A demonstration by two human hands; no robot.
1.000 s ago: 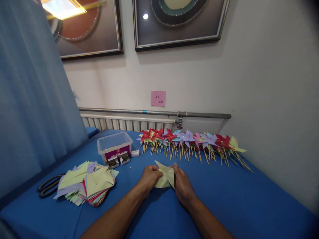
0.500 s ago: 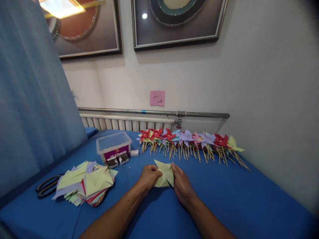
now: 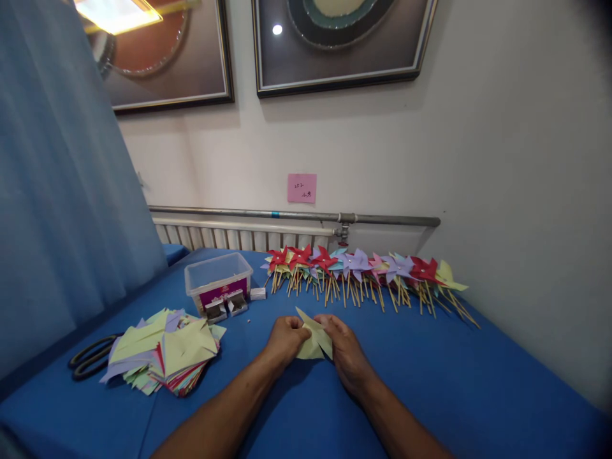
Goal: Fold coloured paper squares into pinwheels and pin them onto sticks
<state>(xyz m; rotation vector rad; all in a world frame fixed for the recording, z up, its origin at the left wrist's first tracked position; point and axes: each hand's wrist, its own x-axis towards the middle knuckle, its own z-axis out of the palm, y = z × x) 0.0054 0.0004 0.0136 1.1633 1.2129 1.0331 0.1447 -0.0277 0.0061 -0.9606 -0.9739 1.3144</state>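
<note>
Left hand (image 3: pixel 285 341) in from lower left, fingers curled, thumb on top, pinching pale yellow paper (image 3: pixel 310 348) just below frame center. Right hand (image 3: pixel 348 350) in from lower right, palm inward, fingers close together, gripping the paper's right side. Sheet: thin, matte, slit, pointed flaps. Center right: folded-paper pinwheels (image 3: pixel 356 262), slim wooden sticks. Center left: clear plastic tub (image 3: pixel 224 293), boxy. Smooth blue cloth (image 3: pixel 306 414) underneath.

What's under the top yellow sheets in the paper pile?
Below the yellow sheets, edges of lilac paper, red paper and pale green paper show. The rest of the lower layers is covered.
</note>
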